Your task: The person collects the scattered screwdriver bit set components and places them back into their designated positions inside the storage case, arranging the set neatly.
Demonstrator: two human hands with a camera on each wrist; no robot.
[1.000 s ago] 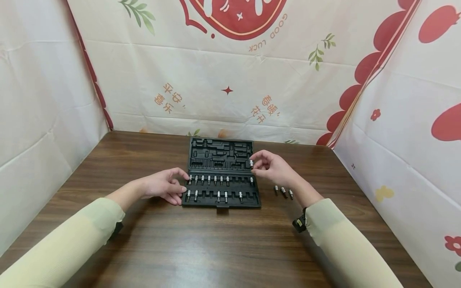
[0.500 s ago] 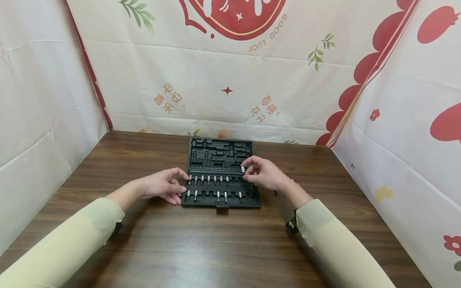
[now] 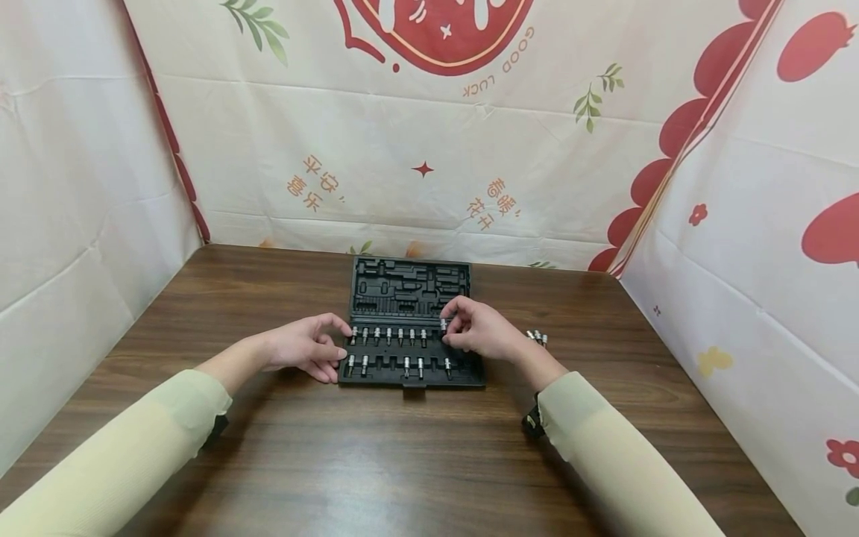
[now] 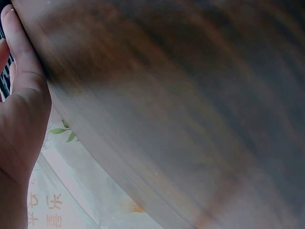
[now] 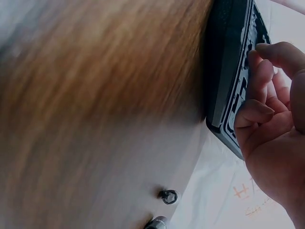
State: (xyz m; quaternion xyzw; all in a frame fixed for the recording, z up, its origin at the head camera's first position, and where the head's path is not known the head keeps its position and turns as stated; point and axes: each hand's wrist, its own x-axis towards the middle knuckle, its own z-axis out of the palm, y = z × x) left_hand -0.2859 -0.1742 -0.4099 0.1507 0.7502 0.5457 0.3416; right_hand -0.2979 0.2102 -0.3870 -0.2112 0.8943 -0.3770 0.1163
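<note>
An open black tool case point(image 3: 411, 276) lies on the wooden table, with two rows of small silver bit sockets point(image 3: 388, 335) in its near half. My right hand point(image 3: 473, 329) hovers over the right end of the upper row and pinches one silver bit socket point(image 3: 443, 324) between thumb and fingers. In the right wrist view the curled fingers point(image 5: 259, 112) lie against the case point(image 5: 228, 71). My left hand point(image 3: 310, 347) rests on the table at the case's left edge, fingers touching it; the left wrist view shows its palm point(image 4: 19, 119).
A few loose bit sockets point(image 3: 537, 337) lie on the table right of the case, also visible as loose bit sockets point(image 5: 167, 196) in the right wrist view. Printed cloth walls enclose the table point(image 3: 376, 447) on three sides.
My right hand carried the pinched bit socket leftward and down, from the case's right edge to over the right end of the upper row. The left hand stayed put.
</note>
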